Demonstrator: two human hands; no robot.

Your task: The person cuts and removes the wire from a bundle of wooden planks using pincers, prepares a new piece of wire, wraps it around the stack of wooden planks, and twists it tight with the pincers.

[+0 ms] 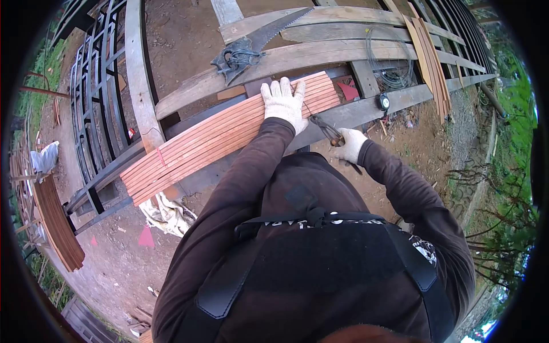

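Fingers of your left hand (283, 103) lie spread and flat on the slats (229, 137), gripping nothing, just pressing the bundle down. Your right hand (350, 144) is curled shut around pliers (327, 130), whose tip points toward the bundle's near edge, just beside your left wrist. A thin wire seems to run from the tip up over the slats, though it is too fine to be sure.

The slats rest tilted across grey beams (320, 54) of a frame above bare dirt, one end overhanging to the left. A red band (160, 155) crosses them near that end. Farther off lie a saw (257, 40) and a wire coil (392, 57).

Judging from this, the bundle could slide or fan apart if your flat palm eases off, since only that one band shows. The pliers could also slip and nip your left glove, being so close.
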